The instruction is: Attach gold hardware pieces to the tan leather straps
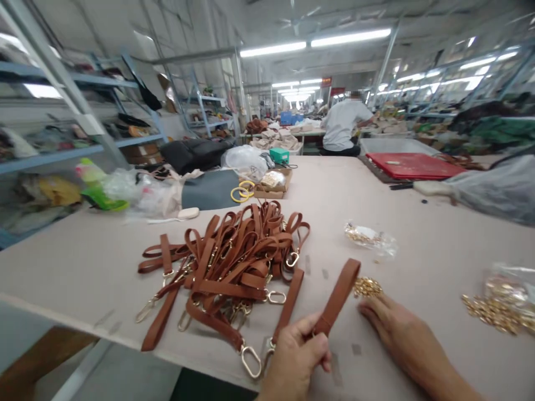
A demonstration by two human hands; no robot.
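My left hand (298, 353) is closed around the lower end of a brown strap (340, 295), whose looped end points up and to the right. Flat on the table, my right hand (390, 323) has its fingertips at the edge of a small heap of gold metal pieces (368, 286). Whether it pinches one of them is hidden. Left of my hands lies a big tangled pile of brown straps (246, 250) with gold oval clasps (251, 361) on their ends.
Another heap of gold pieces (493, 314) lies at the right beside a plastic bag. A small clear bag (370, 238) holds more. Behind the pile are a grey sheet (213, 189), yellow rings (241, 192) and a cardboard box (271, 192). A person (343, 125) sits farther back, near a red board (418, 166).
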